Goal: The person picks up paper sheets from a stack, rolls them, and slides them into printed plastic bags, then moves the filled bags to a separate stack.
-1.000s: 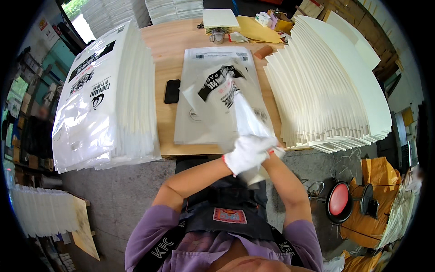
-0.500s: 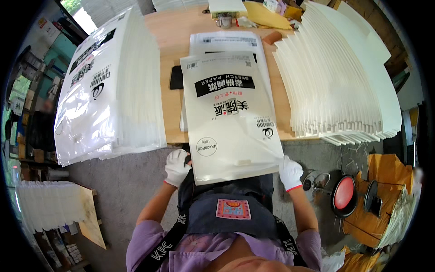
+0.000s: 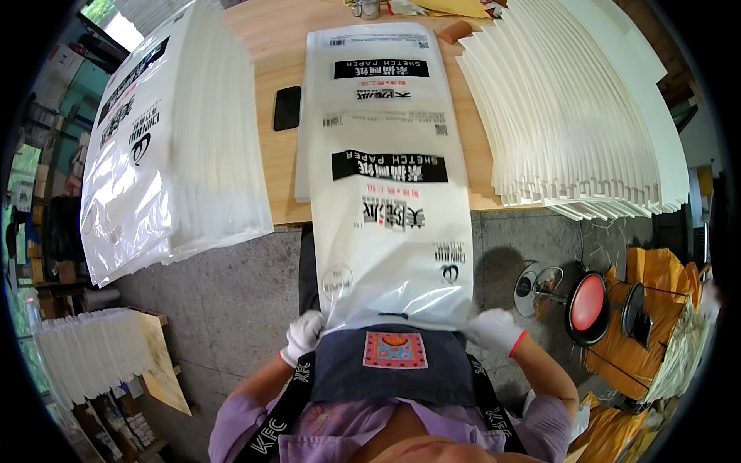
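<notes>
A white printed paper pack in a clear plastic bag (image 3: 394, 255) hangs over the near table edge toward my waist. Its near end is bent and shiny against my dark apron (image 3: 332, 363). My left hand (image 3: 306, 336), in a white glove, is closed at the bag's near left corner. At the near right corner, my gloved right hand (image 3: 494, 330) has its fingers curled in on the bag edge, slightly blurred. Beneath the far part of this pack lies another similar printed pack (image 3: 386, 42) on the table.
A dark phone (image 3: 287, 108) lies left of the packs. Fanned stacks flank them: bagged packs (image 3: 147, 154) at left, white sheets (image 3: 563, 123) at right. A metal cup (image 3: 366, 9) stands at the far edge. On the floor are a red-seated stool (image 3: 587, 302) and brown wrapping paper (image 3: 648, 301).
Both hands have come down closer to my body, drawing the bagged pack off the table toward me. Its near end now bends against my apron, and more of the pack beneath shows.
</notes>
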### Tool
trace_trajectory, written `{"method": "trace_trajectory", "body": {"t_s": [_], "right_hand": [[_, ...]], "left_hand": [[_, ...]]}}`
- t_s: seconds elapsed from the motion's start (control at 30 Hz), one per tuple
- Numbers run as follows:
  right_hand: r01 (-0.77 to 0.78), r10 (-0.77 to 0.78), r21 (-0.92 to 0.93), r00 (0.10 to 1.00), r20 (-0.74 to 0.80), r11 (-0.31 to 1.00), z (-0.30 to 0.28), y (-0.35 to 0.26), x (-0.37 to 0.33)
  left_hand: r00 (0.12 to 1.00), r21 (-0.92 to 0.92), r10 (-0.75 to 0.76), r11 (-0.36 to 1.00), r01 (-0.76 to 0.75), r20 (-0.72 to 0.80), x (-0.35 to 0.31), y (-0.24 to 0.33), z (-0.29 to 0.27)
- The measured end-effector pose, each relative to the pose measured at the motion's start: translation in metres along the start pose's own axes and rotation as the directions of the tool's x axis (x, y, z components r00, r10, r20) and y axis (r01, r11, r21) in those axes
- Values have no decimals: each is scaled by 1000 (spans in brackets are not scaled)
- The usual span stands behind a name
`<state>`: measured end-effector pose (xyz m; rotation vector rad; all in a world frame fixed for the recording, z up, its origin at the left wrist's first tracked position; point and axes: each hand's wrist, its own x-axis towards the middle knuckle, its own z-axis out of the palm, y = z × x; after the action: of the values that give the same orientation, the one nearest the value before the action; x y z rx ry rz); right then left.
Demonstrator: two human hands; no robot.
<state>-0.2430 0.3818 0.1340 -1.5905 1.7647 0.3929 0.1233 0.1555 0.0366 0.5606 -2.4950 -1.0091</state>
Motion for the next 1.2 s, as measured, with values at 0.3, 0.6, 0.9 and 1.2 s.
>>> {"method": "trace_trajectory", "body": {"t_s": [0.3, 0.6, 0.9, 1.2], "right_hand": [[-183, 257, 961, 958, 126, 209, 33, 102, 72], [211, 139, 720, 977, -159, -661, 16, 2, 100], [466, -84, 875, 874, -478, -130, -108, -58, 183], [667, -344, 740, 716, -607, 83, -355, -226, 244]], "left_hand": [[706, -252, -687, 661, 706, 175, 42, -93, 26], [965, -360, -250, 896, 260, 74, 161, 40, -67], [879, 73, 398, 916, -393, -262, 182, 138, -223], [73, 101, 119, 972, -213, -990, 109, 73, -448]]}}
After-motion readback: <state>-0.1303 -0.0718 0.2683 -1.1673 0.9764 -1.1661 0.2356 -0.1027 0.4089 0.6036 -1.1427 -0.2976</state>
